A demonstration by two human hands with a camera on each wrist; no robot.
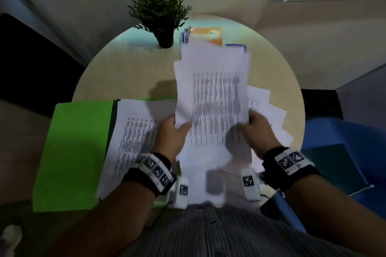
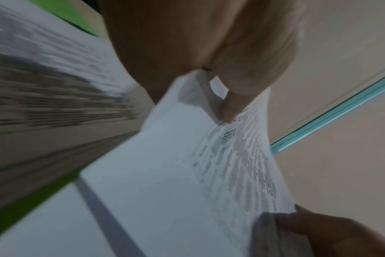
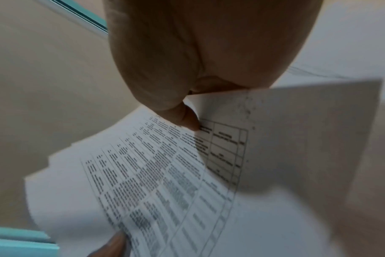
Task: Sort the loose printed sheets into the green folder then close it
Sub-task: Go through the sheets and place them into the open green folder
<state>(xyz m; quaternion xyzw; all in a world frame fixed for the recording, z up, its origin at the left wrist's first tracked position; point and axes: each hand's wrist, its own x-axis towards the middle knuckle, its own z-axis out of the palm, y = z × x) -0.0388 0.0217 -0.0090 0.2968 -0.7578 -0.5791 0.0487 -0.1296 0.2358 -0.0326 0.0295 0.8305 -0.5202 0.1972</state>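
A round table (image 1: 129,73) with a pale, light wood top stands by the wall. At the back of it sits a small green plant (image 1: 159,9) in a dark pot. Just to the right of the plant lies an orange notebook (image 1: 205,35) with a wire spine, and beside that a bit of something blue (image 1: 236,47) peeks out. On the near left part lies an open green folder (image 1: 73,152); its left cover hangs past the table edge. Printed sheets (image 1: 133,137) lie on its right half. On the right side of the table more loose white sheets (image 1: 269,110) lie spread in a messy pile.
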